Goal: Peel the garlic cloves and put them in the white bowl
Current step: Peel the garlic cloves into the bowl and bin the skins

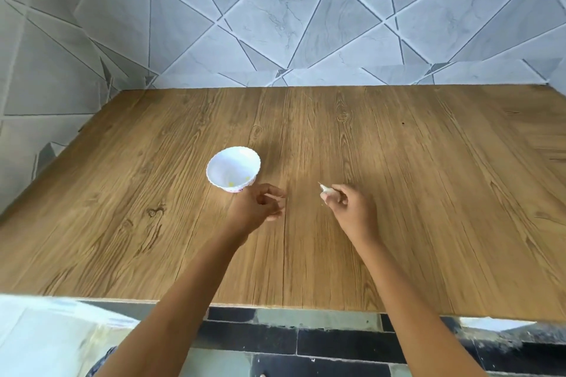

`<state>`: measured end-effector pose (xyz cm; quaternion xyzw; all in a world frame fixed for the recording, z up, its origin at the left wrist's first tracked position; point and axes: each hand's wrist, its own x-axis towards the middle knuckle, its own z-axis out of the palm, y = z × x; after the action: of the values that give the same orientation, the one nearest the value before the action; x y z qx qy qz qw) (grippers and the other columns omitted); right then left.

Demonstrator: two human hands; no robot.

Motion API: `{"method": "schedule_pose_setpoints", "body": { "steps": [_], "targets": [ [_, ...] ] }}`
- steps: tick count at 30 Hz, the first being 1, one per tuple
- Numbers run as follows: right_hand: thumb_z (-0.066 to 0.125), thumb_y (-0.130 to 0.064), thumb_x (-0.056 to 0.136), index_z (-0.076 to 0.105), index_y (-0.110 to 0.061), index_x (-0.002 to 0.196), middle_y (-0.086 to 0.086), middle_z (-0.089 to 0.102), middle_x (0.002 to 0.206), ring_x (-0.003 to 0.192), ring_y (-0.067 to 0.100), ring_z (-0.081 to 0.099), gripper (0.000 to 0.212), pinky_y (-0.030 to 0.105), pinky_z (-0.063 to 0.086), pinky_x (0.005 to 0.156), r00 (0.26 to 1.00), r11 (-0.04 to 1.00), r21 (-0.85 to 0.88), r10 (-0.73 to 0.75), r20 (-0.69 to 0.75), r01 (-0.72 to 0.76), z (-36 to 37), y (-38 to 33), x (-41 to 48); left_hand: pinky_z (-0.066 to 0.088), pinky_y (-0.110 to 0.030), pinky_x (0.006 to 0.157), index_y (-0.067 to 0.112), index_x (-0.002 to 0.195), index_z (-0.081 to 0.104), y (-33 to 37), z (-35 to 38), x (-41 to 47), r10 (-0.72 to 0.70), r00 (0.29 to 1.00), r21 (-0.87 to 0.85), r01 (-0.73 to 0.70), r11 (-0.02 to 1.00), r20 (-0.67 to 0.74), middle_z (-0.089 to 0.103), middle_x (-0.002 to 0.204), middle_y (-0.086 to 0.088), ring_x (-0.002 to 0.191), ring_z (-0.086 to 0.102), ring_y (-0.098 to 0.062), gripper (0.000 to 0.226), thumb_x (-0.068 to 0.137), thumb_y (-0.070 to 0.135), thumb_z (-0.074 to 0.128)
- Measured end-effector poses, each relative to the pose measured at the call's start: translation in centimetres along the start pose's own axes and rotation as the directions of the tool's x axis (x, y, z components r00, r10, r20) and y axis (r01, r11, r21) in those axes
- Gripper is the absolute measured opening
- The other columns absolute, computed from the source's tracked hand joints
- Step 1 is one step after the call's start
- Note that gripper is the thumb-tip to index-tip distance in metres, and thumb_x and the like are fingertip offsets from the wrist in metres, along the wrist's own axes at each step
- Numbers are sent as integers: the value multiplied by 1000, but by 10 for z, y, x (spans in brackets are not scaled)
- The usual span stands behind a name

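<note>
A small white bowl [233,171] with a scalloped rim stands on the wooden table, left of centre. Its inside shows only a small yellow mark. My left hand [260,208] hovers just right of and in front of the bowl, fingers loosely curled with nothing in them. My right hand [349,205] is further right, above the table. Its fingertips pinch a pale garlic clove [325,190] whose pointed tip sticks out to the left. A tiny pale flake [321,204] shows just below the clove.
The wooden table [398,193] runs back to a grey tiled wall [306,24] and ends near me above a dark tiled floor [306,340]. A pale cloth-like thing [46,337] lies at the lower left, below the table's edge.
</note>
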<state>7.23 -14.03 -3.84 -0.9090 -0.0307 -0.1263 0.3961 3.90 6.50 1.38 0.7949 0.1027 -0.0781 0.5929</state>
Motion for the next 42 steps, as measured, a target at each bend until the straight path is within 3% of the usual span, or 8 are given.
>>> {"method": "schedule_pose_setpoints", "body": {
  "steps": [5, 9, 13, 16, 26, 32, 38, 42],
  "targets": [
    [57, -31, 90, 62, -1, 117, 13, 62, 103, 88, 24, 62, 40, 26, 46, 70, 955, 980, -81, -194, -225, 180, -8, -14, -31, 57, -21, 72, 2, 92, 71, -12, -14, -29, -54, 998, 44, 53, 998, 16, 69, 89, -17, 79, 68, -19, 10, 82, 0, 69],
    [41, -27, 91, 65, -7, 113, 6, 66, 106, 93, 21, 65, 37, 35, 58, 71, 934, 934, -14, -356, 12, 356, 11, -32, -72, 55, -19, 66, -1, 89, 71, -13, -21, -36, -147, 985, 148, 132, 980, 96, 71, 79, -13, 67, 68, -11, 9, 80, 1, 72],
    [35, -35, 92, 59, -7, 126, 11, 57, 132, 124, 27, 52, 50, 45, 42, 101, 922, 871, -311, -330, 203, 380, 34, -34, -89, 54, -17, 61, 0, 85, 70, -8, -25, -32, -275, 948, 186, 244, 952, 162, 69, 74, -10, 62, 68, -8, 7, 79, -1, 72],
    [33, -36, 92, 58, -7, 127, 11, 55, 135, 127, 25, 50, 52, 44, 34, 104, 926, 820, -432, -312, 213, 375, 35, -34, -90, 54, -15, 60, 0, 84, 70, -2, -26, -26, -321, 927, 229, 276, 934, 195, 68, 75, -10, 60, 66, -7, 5, 80, -3, 70],
    [31, -33, 92, 57, -3, 127, 16, 54, 134, 127, 29, 50, 53, 44, 34, 105, 935, 825, -447, -259, 242, 345, 32, -39, -80, 55, -18, 68, 8, 78, 72, 16, -8, -10, -230, 962, 576, 105, 810, 148, 66, 65, 0, 64, 67, -11, 7, 76, 4, 76],
    [32, -33, 93, 56, -4, 128, 14, 54, 135, 127, 28, 49, 52, 40, 33, 105, 938, 834, -440, -242, 249, 333, 29, -45, -91, 58, -24, 73, -2, 87, 71, 11, -24, -26, -138, 971, 444, 37, 895, 195, 67, 70, -4, 68, 68, -14, 11, 76, -2, 74],
    [33, -34, 93, 56, -5, 128, 13, 53, 136, 128, 28, 48, 52, 40, 33, 104, 937, 845, -425, -225, 268, 324, 29, -47, -91, 55, -15, 60, -2, 84, 70, 9, -28, -25, -167, 965, 427, 67, 902, 201, 66, 69, -3, 64, 66, -10, 7, 78, -3, 72],
    [33, -34, 93, 56, -5, 129, 14, 53, 136, 128, 28, 48, 52, 40, 31, 105, 939, 851, -421, -215, 270, 316, 28, -48, -90, 57, -23, 71, 0, 82, 69, 9, -26, -23, -169, 962, 409, 68, 910, 216, 68, 75, -7, 71, 69, -16, 4, 80, -1, 71]
  ]
}}
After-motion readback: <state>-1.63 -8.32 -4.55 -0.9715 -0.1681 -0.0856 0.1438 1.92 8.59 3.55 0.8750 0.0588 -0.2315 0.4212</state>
